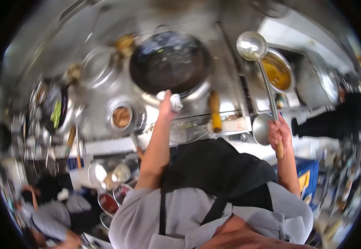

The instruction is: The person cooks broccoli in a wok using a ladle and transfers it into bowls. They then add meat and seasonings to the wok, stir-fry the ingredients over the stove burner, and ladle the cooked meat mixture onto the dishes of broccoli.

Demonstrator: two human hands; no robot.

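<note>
My left hand is closed on a folded white cloth at the near rim of a large dark wok. Whether the fingers also grip a wok handle under the cloth is hidden. The wok sits on the steel range, its inside dark and shiny with a small green scrap in it. In my right hand is a long ladle, gripped by its wooden handle end. Its round metal bowl is raised beside a pot of yellow-orange liquid, right of the wok.
A wooden-handled tool lies right of the wok. To the left stand a bowl of brown food, a round steel pot and a second wok with green vegetables. Another person is at lower left; a dark sleeve shows at right.
</note>
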